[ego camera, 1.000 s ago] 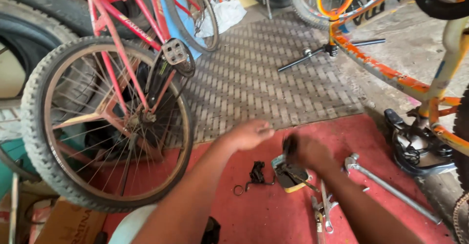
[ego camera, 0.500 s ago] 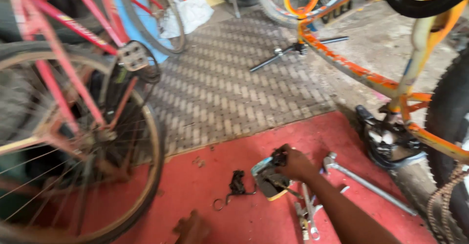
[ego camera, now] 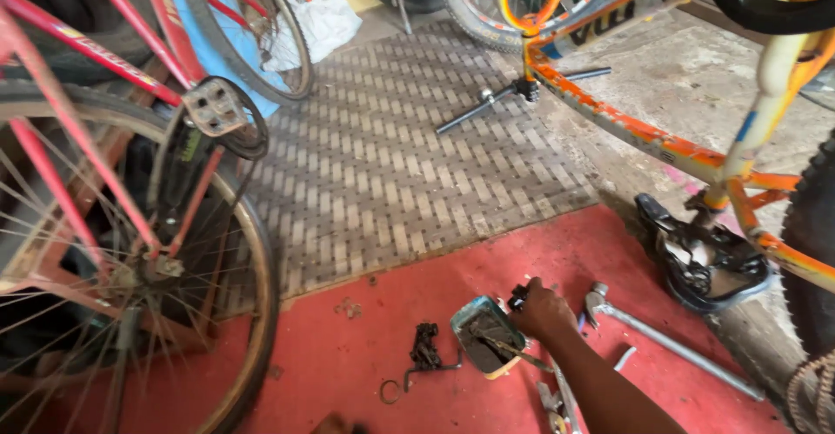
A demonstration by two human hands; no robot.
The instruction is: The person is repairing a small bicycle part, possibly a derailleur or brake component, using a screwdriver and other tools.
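Head view: the right hand [ego camera: 541, 309] is closed on a small black part [ego camera: 518, 296], directly above a grimy light-blue rectangular tin [ego camera: 487, 337]. A long grey metal wrench [ego camera: 670, 341] lies just to its right. The left hand is out of view.

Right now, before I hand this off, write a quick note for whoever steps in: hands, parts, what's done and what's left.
Right hand: down on the red floor, fingers closed around a small dark part beside the grease tin.
Left hand: only a sliver at the bottom edge; grip cannot be told.
Parts: black brake piece with bent wire left of the tin; long wrench to the right; small metal tools under the forearm.
Done: parts and tools lie loose on the floor.
Left: the dark part is not yet fitted anywhere; both bikes stand untouched.
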